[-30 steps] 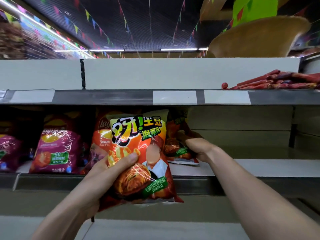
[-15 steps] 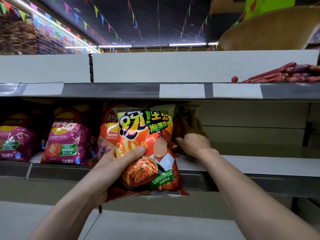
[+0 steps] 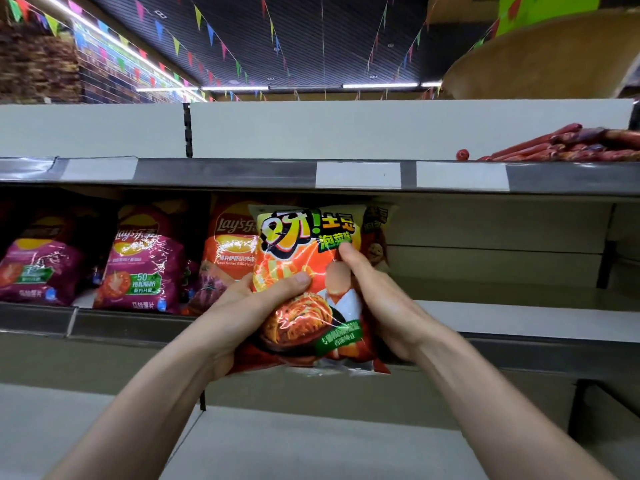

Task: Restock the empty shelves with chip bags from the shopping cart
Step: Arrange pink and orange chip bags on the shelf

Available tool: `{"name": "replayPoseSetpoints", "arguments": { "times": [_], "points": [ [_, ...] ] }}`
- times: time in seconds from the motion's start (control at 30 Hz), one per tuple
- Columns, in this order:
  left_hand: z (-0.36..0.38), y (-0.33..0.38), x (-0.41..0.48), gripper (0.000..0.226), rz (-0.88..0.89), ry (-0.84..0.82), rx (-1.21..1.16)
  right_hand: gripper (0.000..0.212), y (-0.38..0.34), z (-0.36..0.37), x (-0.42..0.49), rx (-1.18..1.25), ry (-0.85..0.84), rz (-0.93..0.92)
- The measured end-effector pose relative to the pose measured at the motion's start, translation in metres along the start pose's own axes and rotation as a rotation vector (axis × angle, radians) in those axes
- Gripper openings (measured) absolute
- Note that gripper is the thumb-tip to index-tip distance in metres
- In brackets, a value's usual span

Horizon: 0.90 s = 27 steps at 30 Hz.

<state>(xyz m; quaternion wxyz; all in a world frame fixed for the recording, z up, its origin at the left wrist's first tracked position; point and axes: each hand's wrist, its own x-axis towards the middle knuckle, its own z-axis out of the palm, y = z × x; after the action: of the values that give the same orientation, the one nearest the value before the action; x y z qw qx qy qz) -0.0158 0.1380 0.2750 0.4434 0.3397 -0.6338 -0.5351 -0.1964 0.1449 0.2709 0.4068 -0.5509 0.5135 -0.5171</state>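
Grey metal store shelf (image 3: 519,322) carries purple Lay's bags (image 3: 145,265) at left. Left hand (image 3: 252,306) and right hand (image 3: 377,303), both raised, grip the glossy orange kimchi-print chip bag (image 3: 301,268) upright by its sides, just in front of the shelf lip. Placing step; next likely: push it in beside the matching bag (image 3: 376,237).

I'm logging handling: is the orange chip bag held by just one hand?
No, the left hand and the right hand both grip the orange chip bag in front of the shelf.
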Motion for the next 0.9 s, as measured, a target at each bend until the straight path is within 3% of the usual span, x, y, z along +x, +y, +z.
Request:
{"name": "replayPoseSetpoints", "arguments": {
  "times": [0.07, 0.13, 0.23, 0.33, 0.43, 0.6, 0.67, 0.73, 0.9],
  "points": [
    [0.009, 0.005, 0.006, 0.069, 0.002, 0.018, 0.023, 0.085, -0.002, -0.001, -0.004, 0.053, 0.059, -0.044],
    [0.019, 0.015, 0.022, 0.058, -0.009, 0.038, 0.066, 0.059, -0.008, -0.01, -0.006, 0.044, 0.155, -0.118],
    [0.032, 0.023, 0.046, 0.051, -0.014, 0.095, 0.142, 0.048, -0.017, -0.024, -0.013, -0.006, 0.137, -0.083],
    [0.046, 0.022, 0.051, 0.058, 0.106, 0.158, 0.134, 0.047, -0.029, -0.033, -0.016, 0.005, 0.115, -0.032],
    [0.056, 0.027, 0.065, 0.067, 0.114, 0.191, 0.258, 0.044, -0.041, -0.04, -0.005, -0.054, 0.214, 0.017],
    [0.062, 0.029, 0.09, 0.05, 0.108, 0.225, 0.408, 0.054, -0.034, -0.041, 0.023, -0.18, 0.435, -0.033],
    [0.064, 0.024, 0.094, 0.046, 0.11, 0.222, 0.428, 0.042, -0.024, -0.039, 0.031, -0.237, 0.486, -0.052],
    [0.068, 0.019, 0.096, 0.047, 0.124, 0.234, 0.452, 0.035, -0.017, -0.038, 0.035, -0.273, 0.503, -0.06],
    [0.072, -0.003, 0.091, 0.049, 0.255, 0.283, 0.532, 0.049, 0.002, -0.038, 0.028, -0.321, 0.468, -0.068]
  ]
}}
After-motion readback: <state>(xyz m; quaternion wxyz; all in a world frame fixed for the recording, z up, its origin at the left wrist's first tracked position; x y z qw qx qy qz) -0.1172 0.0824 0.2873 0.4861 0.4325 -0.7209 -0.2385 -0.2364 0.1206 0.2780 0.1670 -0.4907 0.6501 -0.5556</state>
